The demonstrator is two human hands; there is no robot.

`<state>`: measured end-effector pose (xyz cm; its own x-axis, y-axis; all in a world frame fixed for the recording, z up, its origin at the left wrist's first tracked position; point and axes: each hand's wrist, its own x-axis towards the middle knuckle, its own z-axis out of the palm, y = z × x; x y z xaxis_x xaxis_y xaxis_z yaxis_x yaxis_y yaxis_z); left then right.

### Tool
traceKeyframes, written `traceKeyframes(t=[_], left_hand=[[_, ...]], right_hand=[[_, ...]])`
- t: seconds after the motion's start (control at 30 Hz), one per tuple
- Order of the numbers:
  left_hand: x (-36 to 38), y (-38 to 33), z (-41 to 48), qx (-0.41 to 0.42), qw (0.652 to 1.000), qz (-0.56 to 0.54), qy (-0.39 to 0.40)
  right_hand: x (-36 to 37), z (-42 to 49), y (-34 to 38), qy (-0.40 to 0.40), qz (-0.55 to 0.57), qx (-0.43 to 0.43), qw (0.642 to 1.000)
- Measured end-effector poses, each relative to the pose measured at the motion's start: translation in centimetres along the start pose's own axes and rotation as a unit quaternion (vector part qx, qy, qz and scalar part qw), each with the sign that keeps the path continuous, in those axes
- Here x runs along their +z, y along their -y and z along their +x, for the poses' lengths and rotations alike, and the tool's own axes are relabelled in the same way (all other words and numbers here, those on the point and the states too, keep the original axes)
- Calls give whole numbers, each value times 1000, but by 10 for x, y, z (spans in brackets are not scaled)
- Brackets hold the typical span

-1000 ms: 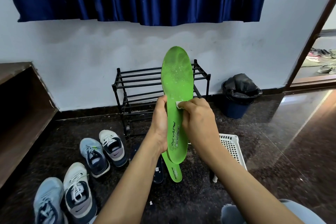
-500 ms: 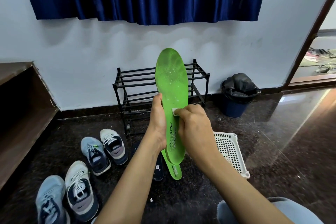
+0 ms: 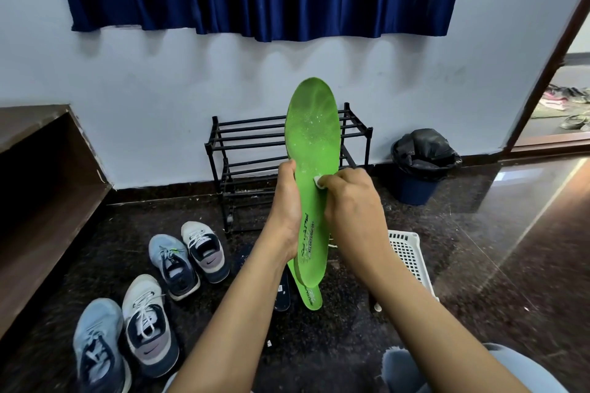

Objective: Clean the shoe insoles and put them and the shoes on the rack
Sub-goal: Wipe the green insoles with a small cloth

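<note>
My left hand (image 3: 287,204) grips a green insole (image 3: 313,134) by its left edge and holds it upright, toe end up, in front of the black shoe rack (image 3: 252,150). White specks dot its upper half. My right hand (image 3: 351,204) pinches a small white wipe (image 3: 318,181) against the insole's middle. A second green insole (image 3: 309,293) and a dark insole (image 3: 282,293) lie on the floor below. Several sneakers sit at the lower left, among them a white and navy pair (image 3: 204,249) (image 3: 148,325) and a light blue pair (image 3: 174,265) (image 3: 95,348).
A white plastic basket (image 3: 410,258) lies on the dark floor at right. A bin lined with a black bag (image 3: 421,163) stands by the wall. A brown wooden bench (image 3: 41,188) fills the left side. A doorway opens at the far right.
The insole has been tilted from leaning left to nearly upright. My right hand keeps the wipe pressed to its middle and has slid slightly over the surface.
</note>
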<state>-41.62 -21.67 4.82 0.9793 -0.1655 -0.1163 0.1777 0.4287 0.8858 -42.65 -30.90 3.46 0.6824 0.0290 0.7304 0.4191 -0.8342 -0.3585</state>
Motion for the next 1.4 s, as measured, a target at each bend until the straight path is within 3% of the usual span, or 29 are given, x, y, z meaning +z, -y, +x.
traceKeyframes(t=[0.23,0.5,0.6,0.8,0.97,1.4], left_hand=[[-3,1,-4,0,999,30,-17],[1,6,-5,11,996,82,-38],[-1,3,-4,18,996,59,-60],[3,3,-5,-3,1000,12,-5],[-1,2,-4,-10,1000,-25,-9],[-2,4,-5,-16,999,-43,-12]], right_hand=[[-4,-15,2,40,-4,-11,999],[-9,-8,-1,11,-12,11,1000],[-9,-16,3,37,-15,4,999],[-8,2,-7,10,-7,30,999],[-7,-15,2,36,-9,8,999],[-6,-15,7,23,10,15,1000]])
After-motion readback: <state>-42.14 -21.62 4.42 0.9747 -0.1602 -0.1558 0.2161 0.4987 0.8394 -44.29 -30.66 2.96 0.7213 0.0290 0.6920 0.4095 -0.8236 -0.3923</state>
